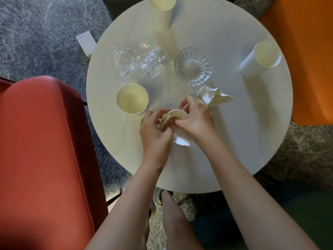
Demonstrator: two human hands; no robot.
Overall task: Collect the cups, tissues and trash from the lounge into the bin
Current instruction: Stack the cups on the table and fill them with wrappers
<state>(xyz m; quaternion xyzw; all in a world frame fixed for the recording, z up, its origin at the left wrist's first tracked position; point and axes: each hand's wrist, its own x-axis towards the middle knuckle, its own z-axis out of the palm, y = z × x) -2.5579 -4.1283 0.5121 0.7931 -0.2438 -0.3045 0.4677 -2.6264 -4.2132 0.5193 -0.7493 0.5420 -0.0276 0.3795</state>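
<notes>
Over the round white table (234,141), my left hand (155,134) grips a paper cup (166,118) by its side. My right hand (194,120) has its fingers curled at the cup's rim, pushing a white tissue (182,140) into it; part of the tissue hangs out below. A crumpled tissue (214,96) lies just beyond my right hand. Three more paper cups stand on the table: one near left (132,99), one at the far edge (162,12), one at the right (259,59). Crumpled clear plastic wrap (137,62) lies at the middle left.
A clear glass bowl (193,66) sits mid-table. A red chair (45,150) stands close on the left and an orange chair (306,60) on the right. A small white card (86,43) lies on the grey carpet past the table's left edge.
</notes>
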